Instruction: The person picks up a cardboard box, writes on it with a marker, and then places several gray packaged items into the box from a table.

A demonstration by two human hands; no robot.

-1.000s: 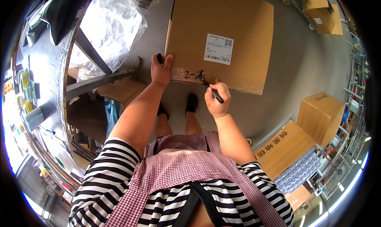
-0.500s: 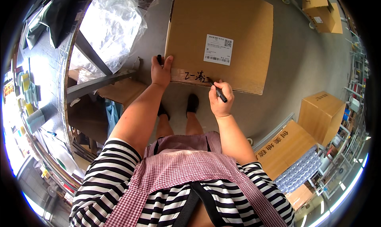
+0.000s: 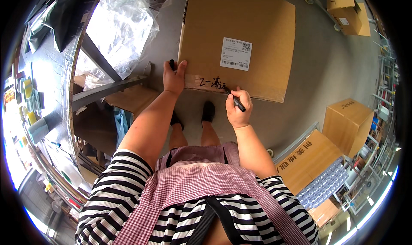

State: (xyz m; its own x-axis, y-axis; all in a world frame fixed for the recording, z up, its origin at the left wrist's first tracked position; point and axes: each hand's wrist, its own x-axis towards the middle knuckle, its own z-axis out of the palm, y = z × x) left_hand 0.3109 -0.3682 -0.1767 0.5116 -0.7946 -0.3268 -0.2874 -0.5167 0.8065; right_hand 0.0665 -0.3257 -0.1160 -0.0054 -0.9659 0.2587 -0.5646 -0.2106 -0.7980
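A large brown cardboard box point(image 3: 266, 39) stands in front of me, with a white printed label point(image 3: 236, 53) on its upper face. Black handwriting point(image 3: 213, 83) runs along the taped strip at its near edge. My right hand point(image 3: 238, 110) grips a black marker point(image 3: 238, 102), whose tip touches the end of that writing. At the box's near left corner, my left hand point(image 3: 174, 77) is closed round a small black marker cap point(image 3: 172, 64) and rests against the cardboard.
To my left is a dark workbench point(image 3: 56, 73) with a metal frame; clear plastic film point(image 3: 120, 28) lies beyond it. Printed cartons point(image 3: 347, 123) and bubble wrap point(image 3: 324, 183) stand at the right. A wheeled cart with another open carton point(image 3: 349, 18) is at the far right.
A few more black strokes have appeared at the right end of the writing, and the marker tip has shifted slightly downward. My left hand and the box have stayed in place.
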